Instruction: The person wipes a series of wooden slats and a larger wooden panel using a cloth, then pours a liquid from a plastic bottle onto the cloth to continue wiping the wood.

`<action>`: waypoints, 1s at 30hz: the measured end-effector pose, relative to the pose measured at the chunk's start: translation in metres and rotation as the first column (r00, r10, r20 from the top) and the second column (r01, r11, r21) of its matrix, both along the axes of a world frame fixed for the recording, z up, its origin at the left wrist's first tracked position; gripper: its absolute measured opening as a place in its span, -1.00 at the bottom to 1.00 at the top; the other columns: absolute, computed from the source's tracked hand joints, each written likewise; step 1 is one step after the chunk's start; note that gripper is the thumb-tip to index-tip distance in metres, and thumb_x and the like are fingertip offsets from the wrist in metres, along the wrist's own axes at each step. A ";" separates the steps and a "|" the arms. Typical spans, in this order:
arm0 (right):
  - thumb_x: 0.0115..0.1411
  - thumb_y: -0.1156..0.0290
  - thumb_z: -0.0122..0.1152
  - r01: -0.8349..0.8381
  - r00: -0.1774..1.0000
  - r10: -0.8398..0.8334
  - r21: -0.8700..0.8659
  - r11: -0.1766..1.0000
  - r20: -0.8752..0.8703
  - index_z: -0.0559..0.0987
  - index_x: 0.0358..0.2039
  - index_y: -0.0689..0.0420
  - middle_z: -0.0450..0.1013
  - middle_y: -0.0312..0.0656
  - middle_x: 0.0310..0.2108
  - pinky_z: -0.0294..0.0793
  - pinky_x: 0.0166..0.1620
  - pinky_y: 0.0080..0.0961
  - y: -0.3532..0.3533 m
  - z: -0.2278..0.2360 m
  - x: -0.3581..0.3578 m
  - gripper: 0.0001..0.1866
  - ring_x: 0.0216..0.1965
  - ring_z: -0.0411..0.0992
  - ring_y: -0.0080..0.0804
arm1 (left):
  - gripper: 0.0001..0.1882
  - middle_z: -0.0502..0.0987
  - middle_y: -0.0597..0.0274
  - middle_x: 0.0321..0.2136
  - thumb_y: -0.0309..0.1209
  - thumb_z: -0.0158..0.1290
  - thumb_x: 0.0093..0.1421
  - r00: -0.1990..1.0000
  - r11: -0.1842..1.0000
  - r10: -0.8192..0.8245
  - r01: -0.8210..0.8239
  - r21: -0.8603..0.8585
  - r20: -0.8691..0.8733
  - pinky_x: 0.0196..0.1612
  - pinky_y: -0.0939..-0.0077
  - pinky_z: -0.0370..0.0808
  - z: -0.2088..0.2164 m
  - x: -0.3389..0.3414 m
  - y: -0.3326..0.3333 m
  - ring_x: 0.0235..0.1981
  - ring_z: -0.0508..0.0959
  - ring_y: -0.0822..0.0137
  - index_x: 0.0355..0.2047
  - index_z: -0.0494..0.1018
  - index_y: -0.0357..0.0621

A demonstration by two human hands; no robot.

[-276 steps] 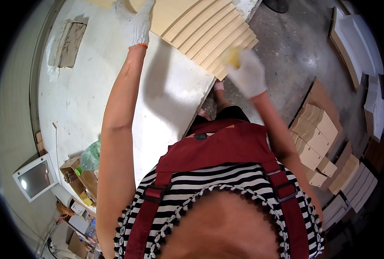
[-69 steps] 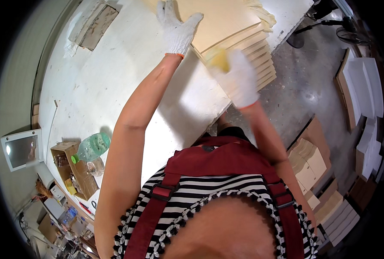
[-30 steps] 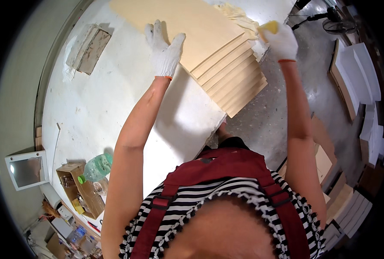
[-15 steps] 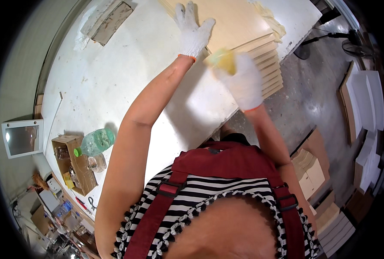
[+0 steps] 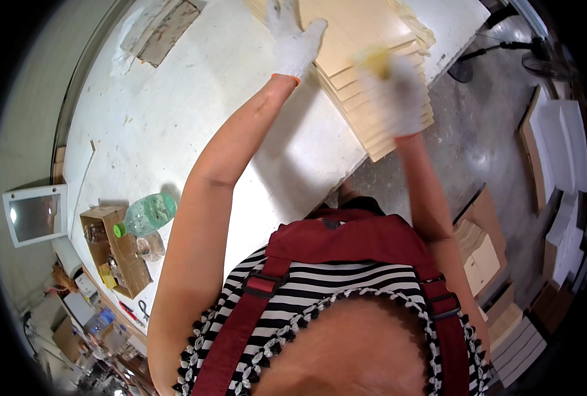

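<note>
A fanned stack of pale wooden boards (image 5: pixel 353 39) lies at the far end of the white worktable, its stepped edges (image 5: pixel 372 135) toward me. My left hand (image 5: pixel 296 41), in a white glove with an orange cuff, rests with fingers spread at the top board's left edge. My right hand (image 5: pixel 399 96), gloved the same way, is smeared by motion over the stack's right side. It holds a yellow wiping pad (image 5: pixel 374 61), too blurred to tell whether sponge or folded cloth. A crumpled cream cloth (image 5: pixel 417 25) lies along the boards' far right side.
On the white worktable (image 5: pixel 155 125) sit a worn block (image 5: pixel 164 33), a green-capped bottle (image 5: pixel 149 214) and a cardboard box (image 5: pixel 112 254) of small items. Scissors (image 5: pixel 144 309) lie near its edge. A black fan (image 5: pixel 544 65) and leaning panels (image 5: pixel 557 145) stand at right.
My right hand has swept right and slightly away from me with the yellow pad, uncovering the boards' near left corner. My left hand has stayed almost in place.
</note>
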State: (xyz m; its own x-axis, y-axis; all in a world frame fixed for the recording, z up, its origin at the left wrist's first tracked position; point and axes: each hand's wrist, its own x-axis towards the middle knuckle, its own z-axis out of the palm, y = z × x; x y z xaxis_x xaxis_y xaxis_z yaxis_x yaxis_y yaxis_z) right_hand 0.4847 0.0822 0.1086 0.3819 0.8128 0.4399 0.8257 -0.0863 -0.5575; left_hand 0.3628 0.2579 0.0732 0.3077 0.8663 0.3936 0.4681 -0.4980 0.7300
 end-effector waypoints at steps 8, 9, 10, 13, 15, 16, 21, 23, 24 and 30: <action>-0.05 0.23 0.34 -0.242 0.940 0.223 -0.043 0.969 -0.260 0.52 -0.11 0.08 0.41 -0.12 -0.32 0.45 -0.16 -0.31 -0.056 0.032 -0.068 -0.55 -0.23 0.43 -0.12 | -0.08 -0.06 -0.26 0.33 -0.09 0.15 0.06 0.974 0.992 -0.107 0.117 -0.038 0.200 0.36 0.29 -0.07 0.000 -0.008 -0.001 0.38 -0.12 -0.07 0.29 0.05 -0.36; -0.06 0.23 0.34 -0.179 0.977 0.172 -0.043 0.983 -0.129 0.52 -0.09 0.06 0.41 -0.13 -0.32 0.46 -0.15 -0.31 -0.055 0.030 -0.052 -0.53 -0.23 0.44 -0.13 | -0.09 -0.08 -0.23 0.34 -0.12 0.17 0.06 0.975 0.992 -0.091 0.106 -0.064 0.203 0.36 0.29 -0.06 0.003 -0.006 -0.005 0.39 -0.11 -0.03 0.29 0.05 -0.37; -0.07 0.23 0.33 -0.117 0.993 0.117 -0.039 0.992 0.001 0.52 -0.08 0.04 0.42 -0.14 -0.32 0.46 -0.15 -0.31 -0.052 0.027 -0.037 -0.51 -0.23 0.44 -0.14 | -0.09 -0.09 -0.20 0.35 -0.16 0.19 0.05 0.977 0.992 -0.073 0.093 -0.091 0.202 0.36 0.29 -0.05 0.005 -0.004 -0.008 0.39 -0.11 0.00 0.29 0.05 -0.37; -0.01 0.16 0.29 -0.105 0.986 0.104 -0.001 0.994 0.129 0.51 -0.07 0.03 0.43 -0.16 -0.31 0.48 -0.20 -0.27 -0.041 0.005 0.001 -0.53 -0.25 0.46 -0.15 | -0.09 -0.15 -0.14 0.37 -0.22 0.22 0.06 0.967 0.984 -0.059 0.097 -0.146 0.246 0.35 0.33 -0.03 0.014 -0.005 -0.013 0.40 -0.12 0.07 0.31 0.03 -0.36; 0.01 0.15 0.29 -0.023 0.988 0.024 -0.004 1.000 0.155 0.51 -0.09 0.06 0.44 -0.13 -0.28 0.47 -0.19 -0.28 -0.035 -0.005 0.044 -0.54 -0.23 0.45 -0.14 | -0.08 -0.17 -0.12 0.37 -0.24 0.22 0.07 0.970 0.980 -0.076 0.116 -0.165 0.230 0.35 0.35 -0.03 0.016 -0.002 -0.013 0.40 -0.12 0.09 0.31 0.00 -0.35; -0.03 0.22 0.31 0.053 0.992 -0.047 -0.041 0.998 0.118 0.51 -0.07 0.07 0.46 -0.10 -0.23 0.46 -0.14 -0.31 -0.035 -0.003 0.074 -0.53 -0.20 0.45 -0.15 | -0.07 -0.19 -0.10 0.38 -0.25 0.22 0.08 0.972 0.976 -0.071 0.114 -0.186 0.223 0.34 0.37 -0.02 0.017 -0.003 -0.012 0.40 -0.13 0.11 0.32 -0.02 -0.35; -0.07 0.15 0.40 0.366 0.900 -0.425 -0.361 0.858 -0.097 0.61 -0.08 0.05 0.49 0.08 -0.11 0.40 0.06 -0.35 -0.035 0.014 0.168 -0.49 -0.03 0.45 -0.23 | -0.09 -0.19 -0.07 0.38 -0.28 0.19 0.12 0.938 0.951 -0.136 0.213 -0.223 0.319 0.34 0.39 -0.02 0.009 -0.008 -0.007 0.40 -0.12 0.14 0.34 -0.07 -0.33; -0.01 0.20 0.30 0.058 0.993 -0.057 0.001 0.998 -0.108 0.55 -0.13 0.10 0.45 -0.04 -0.20 0.44 -0.09 -0.37 -0.062 0.014 0.137 -0.57 -0.16 0.44 -0.11 | -0.10 -0.19 -0.06 0.38 -0.30 0.18 0.14 0.940 0.951 -0.136 0.212 -0.226 0.313 0.34 0.39 -0.02 0.009 -0.009 -0.007 0.40 -0.12 0.15 0.34 -0.08 -0.33; -0.02 0.19 0.31 0.003 0.995 -0.003 -0.002 1.000 -0.101 0.55 -0.11 0.09 0.45 -0.05 -0.20 0.44 -0.08 -0.36 -0.077 0.010 0.106 -0.55 -0.16 0.44 -0.12 | -0.11 -0.19 -0.04 0.39 -0.33 0.17 0.15 0.947 0.953 -0.110 0.187 -0.238 0.301 0.34 0.39 0.00 0.013 -0.007 -0.010 0.40 -0.12 0.17 0.34 -0.08 -0.33; 0.06 0.02 0.21 -0.272 0.961 0.274 -0.062 0.960 0.028 0.48 -0.08 0.06 0.42 -0.19 -0.34 0.50 -0.21 -0.31 -0.097 -0.043 0.025 -0.51 -0.29 0.47 -0.28 | -0.17 -0.17 0.05 0.39 -0.45 0.11 0.20 0.969 0.955 -0.087 0.147 -0.259 0.229 0.32 0.42 0.09 0.027 -0.002 -0.022 0.36 -0.01 0.23 0.35 -0.13 -0.31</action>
State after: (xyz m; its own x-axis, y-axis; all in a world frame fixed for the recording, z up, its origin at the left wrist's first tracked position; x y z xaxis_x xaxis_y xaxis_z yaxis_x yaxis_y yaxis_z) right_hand 0.5098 -0.0146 0.0660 0.1266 0.9079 0.3996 0.8419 0.1147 -0.5273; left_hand 0.3608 0.2357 0.1004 0.3482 0.9123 0.2155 0.2374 -0.3082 0.9212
